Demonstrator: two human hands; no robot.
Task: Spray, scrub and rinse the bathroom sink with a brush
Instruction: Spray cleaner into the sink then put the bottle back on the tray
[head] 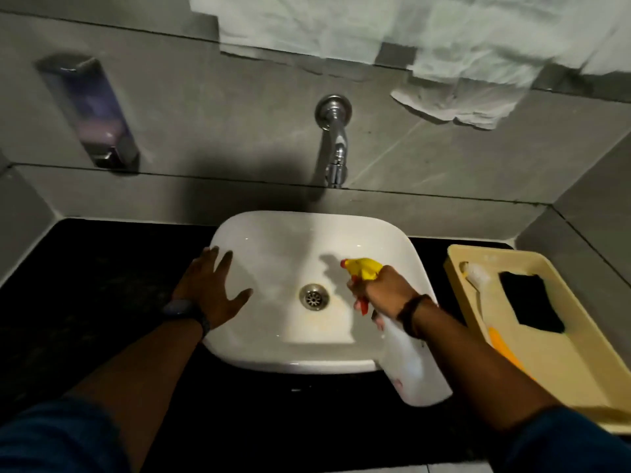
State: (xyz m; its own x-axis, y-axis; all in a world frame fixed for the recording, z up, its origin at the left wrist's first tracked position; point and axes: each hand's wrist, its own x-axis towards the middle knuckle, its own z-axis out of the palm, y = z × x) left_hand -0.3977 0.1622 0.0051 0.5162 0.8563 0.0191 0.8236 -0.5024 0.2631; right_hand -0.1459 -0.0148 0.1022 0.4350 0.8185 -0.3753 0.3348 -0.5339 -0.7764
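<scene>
The left hand [213,290] lies flat on the left rim of the white sink [307,240], fingers spread and holding nothing. Over the basin's right side, the right hand [384,288] is wrapped around the spray bottle [415,367], nozzle aimed across the bowl above the drain [314,296], so spraying looks to be the step underway. Scrubbing would then mean fetching the brush [478,278] from the yellow tray [560,377] on the right.

Two bare forearms, dark blue sleeves [58,438], dark wristwatch [186,310] on left, dark bracelet [411,310] on right
</scene>
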